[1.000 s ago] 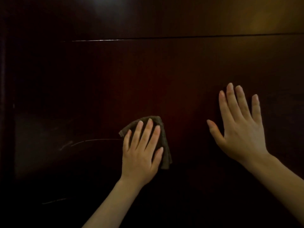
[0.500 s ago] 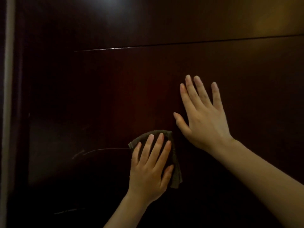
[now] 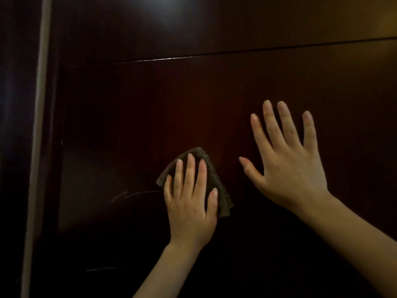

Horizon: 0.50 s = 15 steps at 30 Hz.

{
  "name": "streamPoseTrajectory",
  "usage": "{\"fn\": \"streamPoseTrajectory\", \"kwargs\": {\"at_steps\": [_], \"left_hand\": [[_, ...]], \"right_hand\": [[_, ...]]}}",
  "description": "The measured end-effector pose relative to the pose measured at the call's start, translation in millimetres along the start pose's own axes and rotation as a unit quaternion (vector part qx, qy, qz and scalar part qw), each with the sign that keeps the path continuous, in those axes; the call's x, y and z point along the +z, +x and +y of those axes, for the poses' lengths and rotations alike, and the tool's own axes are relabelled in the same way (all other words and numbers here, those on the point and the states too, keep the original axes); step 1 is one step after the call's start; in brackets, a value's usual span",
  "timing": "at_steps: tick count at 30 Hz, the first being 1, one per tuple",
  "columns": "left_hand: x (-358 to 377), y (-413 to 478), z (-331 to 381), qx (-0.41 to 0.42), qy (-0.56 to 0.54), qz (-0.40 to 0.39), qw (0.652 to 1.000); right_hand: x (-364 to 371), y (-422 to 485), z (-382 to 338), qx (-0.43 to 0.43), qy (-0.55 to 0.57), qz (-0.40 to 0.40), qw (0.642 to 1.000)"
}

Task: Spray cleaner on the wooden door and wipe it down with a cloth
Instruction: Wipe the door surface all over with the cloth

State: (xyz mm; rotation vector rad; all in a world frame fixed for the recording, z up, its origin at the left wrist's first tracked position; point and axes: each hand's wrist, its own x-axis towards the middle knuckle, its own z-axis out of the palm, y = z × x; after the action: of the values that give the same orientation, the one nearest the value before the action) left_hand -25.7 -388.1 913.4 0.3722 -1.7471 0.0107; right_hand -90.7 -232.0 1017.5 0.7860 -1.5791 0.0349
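Note:
A dark reddish-brown wooden door (image 3: 150, 108) fills the view, with a horizontal groove across its upper part. My left hand (image 3: 191, 203) presses a folded brown cloth (image 3: 223, 196) flat against the door with straight fingers. Most of the cloth lies under the hand; its top and right edges show. My right hand (image 3: 285, 166) lies flat on the door to the right of the cloth, fingers spread, holding nothing. No spray bottle is in view.
A pale vertical strip (image 3: 37, 147), the door's edge or frame, runs down the far left. Faint streaks (image 3: 133, 194) mark the door left of the cloth. A light glare (image 3: 163, 9) sits at the top.
My left hand and cloth have slid slightly up the door. My right hand stays flat on the door to the cloth's right. The view shifted, so the pale strip shows wider.

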Motion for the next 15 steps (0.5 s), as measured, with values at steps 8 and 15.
{"fn": "streamPoseTrajectory", "kwargs": {"at_steps": [8,15], "left_hand": [[5,-34,-25,0.065,0.014,-0.015,0.998],[8,-38,-20,0.019,-0.007,-0.012,1.000]], "right_hand": [[-2,1,0,-0.006,0.007,-0.011,1.000],[-1,0,-2,-0.003,0.013,-0.008,1.000]]}}
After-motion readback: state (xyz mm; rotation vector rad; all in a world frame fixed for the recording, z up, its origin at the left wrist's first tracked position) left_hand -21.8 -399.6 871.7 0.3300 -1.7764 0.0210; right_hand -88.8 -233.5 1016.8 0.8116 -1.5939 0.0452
